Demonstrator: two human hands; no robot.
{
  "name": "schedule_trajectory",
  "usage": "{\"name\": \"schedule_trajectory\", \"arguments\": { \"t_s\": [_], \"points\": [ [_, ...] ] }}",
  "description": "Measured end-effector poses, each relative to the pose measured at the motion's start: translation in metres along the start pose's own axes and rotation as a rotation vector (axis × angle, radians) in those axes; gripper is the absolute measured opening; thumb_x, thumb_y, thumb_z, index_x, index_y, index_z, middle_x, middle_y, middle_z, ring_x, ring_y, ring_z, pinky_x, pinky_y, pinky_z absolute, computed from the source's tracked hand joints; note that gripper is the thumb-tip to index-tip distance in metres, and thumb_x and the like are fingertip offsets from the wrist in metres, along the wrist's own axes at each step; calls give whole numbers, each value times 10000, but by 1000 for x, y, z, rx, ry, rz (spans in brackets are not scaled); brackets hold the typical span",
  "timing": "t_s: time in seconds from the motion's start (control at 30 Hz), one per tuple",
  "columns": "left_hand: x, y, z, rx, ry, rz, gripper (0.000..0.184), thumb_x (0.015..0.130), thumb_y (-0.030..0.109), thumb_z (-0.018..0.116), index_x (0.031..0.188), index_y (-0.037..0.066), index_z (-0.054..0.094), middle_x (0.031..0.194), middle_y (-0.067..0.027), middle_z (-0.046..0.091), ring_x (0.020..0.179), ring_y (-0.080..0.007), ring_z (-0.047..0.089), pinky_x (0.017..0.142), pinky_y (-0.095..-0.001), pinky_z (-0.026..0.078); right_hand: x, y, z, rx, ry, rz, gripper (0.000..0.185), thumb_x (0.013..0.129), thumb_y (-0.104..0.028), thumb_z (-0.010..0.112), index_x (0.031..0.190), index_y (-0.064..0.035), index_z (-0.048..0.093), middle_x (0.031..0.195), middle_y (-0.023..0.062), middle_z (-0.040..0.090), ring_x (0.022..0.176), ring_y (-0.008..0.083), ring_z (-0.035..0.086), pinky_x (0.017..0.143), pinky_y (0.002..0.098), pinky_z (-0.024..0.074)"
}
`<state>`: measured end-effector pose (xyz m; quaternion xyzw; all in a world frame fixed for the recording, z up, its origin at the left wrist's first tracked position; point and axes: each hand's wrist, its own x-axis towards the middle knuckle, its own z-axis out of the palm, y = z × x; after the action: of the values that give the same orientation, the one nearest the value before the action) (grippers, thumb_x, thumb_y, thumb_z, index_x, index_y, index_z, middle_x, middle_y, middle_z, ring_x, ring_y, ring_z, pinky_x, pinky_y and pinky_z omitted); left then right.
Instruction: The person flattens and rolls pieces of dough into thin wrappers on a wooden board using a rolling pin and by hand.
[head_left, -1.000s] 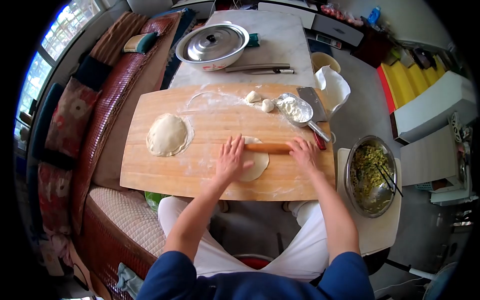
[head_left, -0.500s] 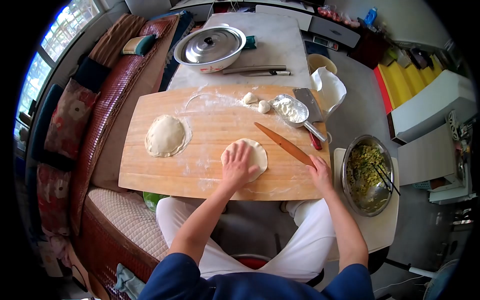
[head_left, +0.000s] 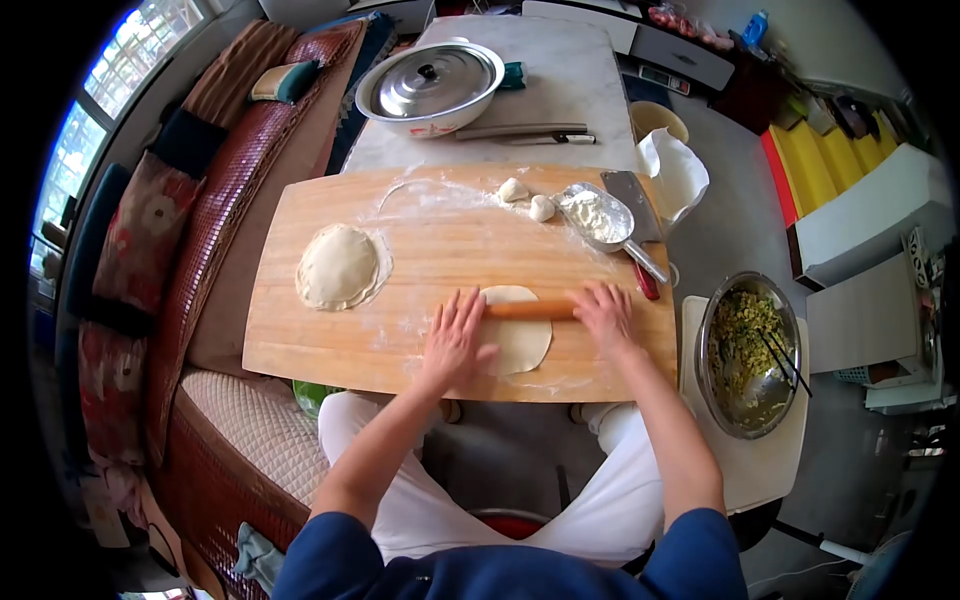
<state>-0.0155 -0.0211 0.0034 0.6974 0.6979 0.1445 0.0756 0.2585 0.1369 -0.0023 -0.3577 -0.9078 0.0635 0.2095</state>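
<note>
A tapered wooden rolling pin [head_left: 530, 309] lies crosswise over the upper part of a flat round of dough [head_left: 522, 346] on the wooden board. My left hand [head_left: 457, 338] rests at the pin's left end, fingers stretched forward, its thumb beside the dough's left edge. Over the right end of the pin, my right hand [head_left: 606, 318] lies with fingers extended and spread. Both hands are open, pressing on the pin rather than wrapped round it. To the left sits a domed stack of flat dough rounds [head_left: 338, 267].
On the floured board [head_left: 290, 345] are two dough pieces [head_left: 514, 189], a metal scoop of flour [head_left: 598, 215] and a cleaver [head_left: 632, 195]. A lidded pot [head_left: 430, 90] stands behind. At right, a metal bowl [head_left: 752, 418] holds chopped filling and chopsticks [head_left: 786, 361].
The rolling pin swung from slanting at the right to lying across the dough. My left hand moved off the dough to its left end; my right hand loosened its grip and moved up-left.
</note>
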Motion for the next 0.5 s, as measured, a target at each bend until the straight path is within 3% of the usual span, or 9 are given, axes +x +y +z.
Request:
{"name": "schedule_trajectory", "arguments": {
  "t_s": [0.1,0.17,0.33,0.4,0.47,0.5],
  "points": [
    [52,-9,11,31,65,-87,916,859,522,664,1556,68,279,1625,-105,276,1496,-373,235,1200,-542,216,25,12,17,-3,6,88,439,844,-213,732,1270,-281,650,1288,27,586,1207,234,522,1013,476,388],
    [66,-6,14,19,78,-114,939,843,554,680,1551,70,296,1622,-94,286,1494,-357,245,1196,-539,226,16,20,28,2,31,60,446,839,-193,733,1271,-261,646,1306,23,583,1220,236,518,1022,469,386],
    [-18,36,-7,-34,-48,66,967,809,548,714,1555,92,300,1632,-81,268,1514,-349,202,1207,-539,206,-34,22,8,27,-4,-20,465,810,-135,742,1260,-193,640,1262,26,591,1205,243,524,1017,471,389],
    [-33,42,-8,-87,-76,28,901,847,437,708,1564,97,280,1635,-94,259,1517,-362,188,1206,-537,209,-46,9,-17,92,-90,11,463,794,-117,747,1243,-164,642,1201,41,610,1174,254,542,1001,469,399],
    [-29,44,-3,-125,2,-63,854,875,372,688,1563,83,274,1632,-111,259,1511,-374,199,1203,-525,222,-52,11,-28,131,-120,25,452,793,-108,742,1232,-147,642,1131,73,624,1119,283,566,964,457,424],
    [-23,46,0,-212,136,-125,783,891,274,667,1546,56,298,1619,-158,267,1493,-394,232,1205,-479,245,-56,12,-32,152,-132,36,446,793,-103,739,1227,-138,642,1096,89,631,1091,297,578,945,451,437]
  ]
}}
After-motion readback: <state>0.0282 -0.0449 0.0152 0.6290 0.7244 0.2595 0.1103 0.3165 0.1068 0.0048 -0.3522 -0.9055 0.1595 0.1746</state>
